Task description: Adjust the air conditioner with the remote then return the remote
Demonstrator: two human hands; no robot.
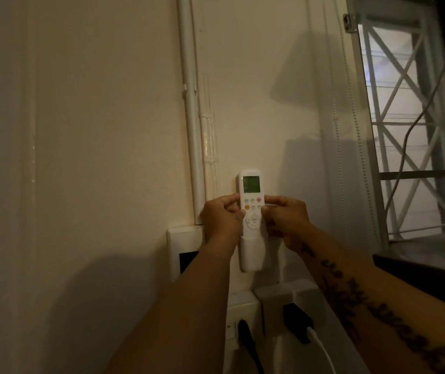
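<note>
A white air-conditioner remote (252, 203) with a greenish screen and coloured buttons stands upright against the wall, its lower end sunk in a white wall holder (250, 255). My left hand (222, 218) pinches the remote's left edge at the button rows. On the opposite edge my right hand (286, 220) grips it at the same height. The air conditioner itself is out of view.
White pipe conduits (193, 125) run down the wall left of the remote. A white wall plate (180, 252) sits lower left. Power sockets with a black plug (244, 336) and a black adapter (298, 323) lie below. A barred window (410, 125) is at right.
</note>
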